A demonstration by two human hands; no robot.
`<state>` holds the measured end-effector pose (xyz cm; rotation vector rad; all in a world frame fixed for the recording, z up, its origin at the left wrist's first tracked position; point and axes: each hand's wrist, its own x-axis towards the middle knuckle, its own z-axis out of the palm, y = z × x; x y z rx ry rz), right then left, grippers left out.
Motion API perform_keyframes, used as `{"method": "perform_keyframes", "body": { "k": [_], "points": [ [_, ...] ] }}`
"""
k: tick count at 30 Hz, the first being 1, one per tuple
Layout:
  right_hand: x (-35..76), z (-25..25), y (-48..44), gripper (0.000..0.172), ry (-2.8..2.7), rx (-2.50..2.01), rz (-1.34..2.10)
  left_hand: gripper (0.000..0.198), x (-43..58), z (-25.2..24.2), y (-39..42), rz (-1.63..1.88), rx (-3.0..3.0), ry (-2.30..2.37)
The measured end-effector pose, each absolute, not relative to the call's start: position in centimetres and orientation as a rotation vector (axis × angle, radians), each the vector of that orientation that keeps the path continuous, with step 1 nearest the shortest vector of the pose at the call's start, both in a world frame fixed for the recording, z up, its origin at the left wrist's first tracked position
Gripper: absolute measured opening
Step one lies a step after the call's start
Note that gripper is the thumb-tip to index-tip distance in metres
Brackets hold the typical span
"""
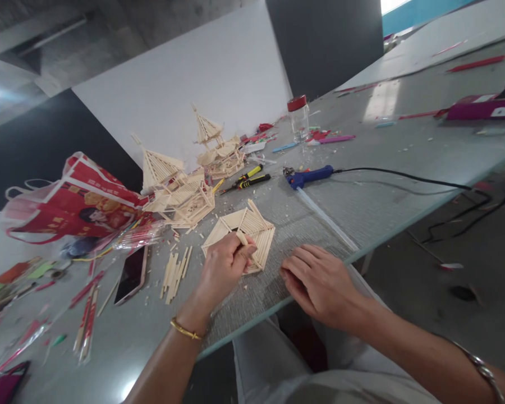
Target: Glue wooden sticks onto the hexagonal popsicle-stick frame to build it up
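Note:
My left hand (226, 262) pinches a short wooden stick (242, 238) between thumb and fingers. It hovers over a flat hexagonal panel of wooden sticks (261, 235) and covers part of it. Some of the panel's sections are filled with parallel sticks. To the right, my right hand (322, 280) rests at the table's front edge, its fingers curled in; whatever they may hold is hidden. Left of the panel lie several loose wooden sticks (177, 275). A blue glue gun (309, 177) with a clear glue stick (326, 217) lies beyond my right hand.
Two wooden-stick pavilion models (185, 202) stand behind the panel, near yellow-and-black pliers (252, 178). A phone (131, 275) and a red bag (96, 196) are at left. A red-lidded jar (298, 119) stands farther back. The glue gun's cord (408, 174) runs off the right edge.

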<state>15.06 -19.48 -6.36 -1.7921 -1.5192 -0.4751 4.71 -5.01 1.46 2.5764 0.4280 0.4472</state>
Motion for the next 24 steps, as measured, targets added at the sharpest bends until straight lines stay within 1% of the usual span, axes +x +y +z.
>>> {"method": "perform_keyframes", "body": {
  "k": [10, 24],
  "points": [
    [15.05, -6.42, -19.52, 0.021, -1.514, -1.776, -0.469, 0.013, 4.81, 1.43, -5.0, 0.469, 2.568, 0.418],
    [14.74, -6.94, -18.93, 0.021, -1.479, -1.707, -0.482, 0.017, 4.56, 1.45, -4.92, 0.443, 2.596, 0.46]
  ]
}}
